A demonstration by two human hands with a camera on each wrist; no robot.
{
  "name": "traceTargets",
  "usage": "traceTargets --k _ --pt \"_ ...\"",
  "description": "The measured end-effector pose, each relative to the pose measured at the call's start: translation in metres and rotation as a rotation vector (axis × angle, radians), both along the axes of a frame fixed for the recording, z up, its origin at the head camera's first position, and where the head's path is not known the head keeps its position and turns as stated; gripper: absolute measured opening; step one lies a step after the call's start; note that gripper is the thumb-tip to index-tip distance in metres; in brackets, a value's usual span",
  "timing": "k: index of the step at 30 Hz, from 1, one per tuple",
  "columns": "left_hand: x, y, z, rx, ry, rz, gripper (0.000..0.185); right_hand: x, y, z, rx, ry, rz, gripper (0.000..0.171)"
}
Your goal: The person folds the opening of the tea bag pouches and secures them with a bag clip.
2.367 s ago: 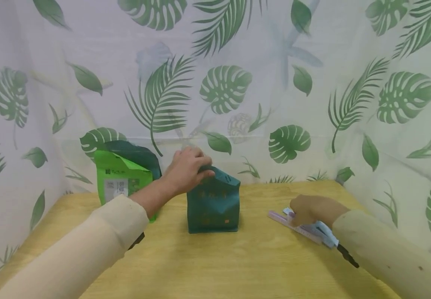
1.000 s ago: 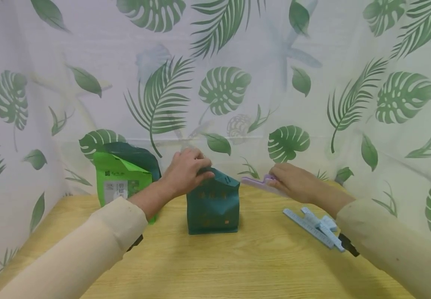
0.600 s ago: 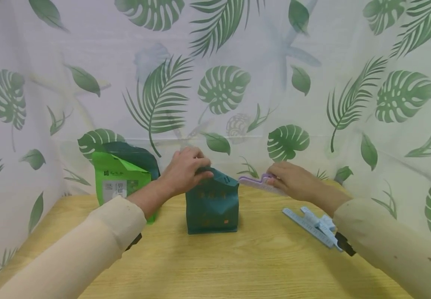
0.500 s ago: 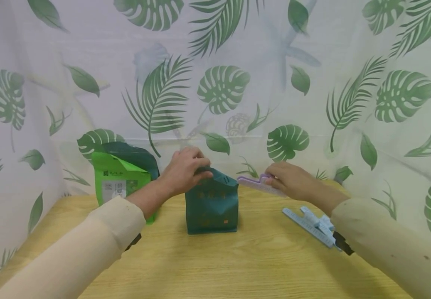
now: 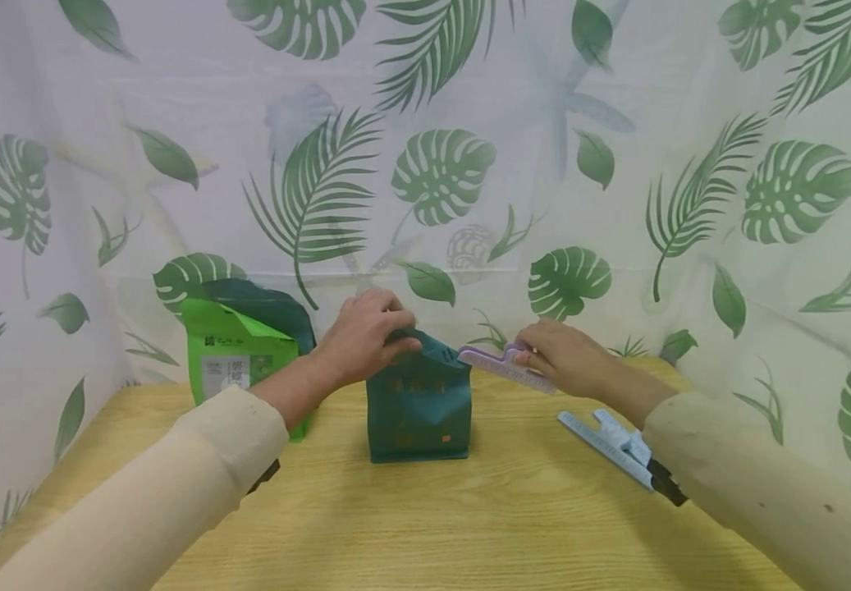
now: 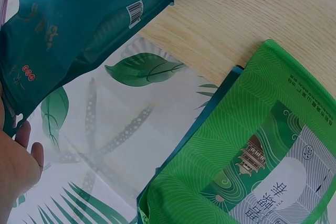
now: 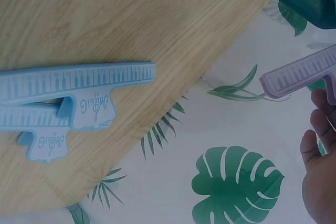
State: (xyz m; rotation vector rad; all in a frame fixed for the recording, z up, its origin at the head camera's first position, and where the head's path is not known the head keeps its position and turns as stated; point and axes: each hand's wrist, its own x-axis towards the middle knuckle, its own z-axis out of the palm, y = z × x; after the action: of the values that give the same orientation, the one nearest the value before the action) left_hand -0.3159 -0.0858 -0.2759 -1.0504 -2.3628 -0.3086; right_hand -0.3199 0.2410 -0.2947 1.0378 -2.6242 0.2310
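A dark teal bag point(image 5: 419, 409) stands upright mid-table; in the left wrist view the teal bag point(image 6: 73, 30) fills the upper left. My left hand point(image 5: 368, 335) pinches its folded top. My right hand point(image 5: 567, 358) holds a purple sealing clip point(image 5: 502, 367) in the air, its tip just right of the bag's top edge. The right wrist view shows the purple clip point(image 7: 302, 72) at the right, above my fingers point(image 7: 321, 153).
A bright green bag point(image 5: 240, 359) stands at the back left, large in the left wrist view as the green bag point(image 6: 247, 161). Two light blue clips point(image 5: 610, 445) lie on the wooden table point(image 5: 425, 517) at the right, seen as blue clips point(image 7: 68, 98). Leaf-print curtain surrounds the table.
My right hand picked the purple clip off the table, leaving the blue clips, and carried it up and left to the teal bag's top. The left hand has kept its grip.
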Motion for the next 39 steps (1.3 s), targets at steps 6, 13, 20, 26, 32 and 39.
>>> traceTargets --k 6,13,20,26,32,39 --pt "0.0 0.002 0.001 -0.012 -0.014 0.01 0.022 0.001 0.0 -0.001 -0.01 0.011 0.012 0.011" --pt "0.0 -0.001 0.001 -0.016 -0.029 0.035 0.025 0.0 -0.008 -0.004 -0.023 -0.003 0.011 0.013" --pt "0.001 0.0 0.002 -0.034 -0.058 0.061 0.029 -0.001 -0.014 -0.006 -0.046 0.007 0.013 0.013" --pt "0.0 0.002 0.002 -0.049 -0.063 0.073 0.031 0.0 -0.015 -0.007 -0.065 0.021 0.005 0.015" --pt "0.001 0.004 0.003 -0.056 -0.065 0.079 0.032 0.0 -0.016 -0.008 -0.077 0.008 -0.012 0.013" --pt "0.0 0.004 0.004 -0.049 -0.068 0.086 0.032 -0.004 -0.023 -0.01 -0.103 0.043 0.017 0.015"
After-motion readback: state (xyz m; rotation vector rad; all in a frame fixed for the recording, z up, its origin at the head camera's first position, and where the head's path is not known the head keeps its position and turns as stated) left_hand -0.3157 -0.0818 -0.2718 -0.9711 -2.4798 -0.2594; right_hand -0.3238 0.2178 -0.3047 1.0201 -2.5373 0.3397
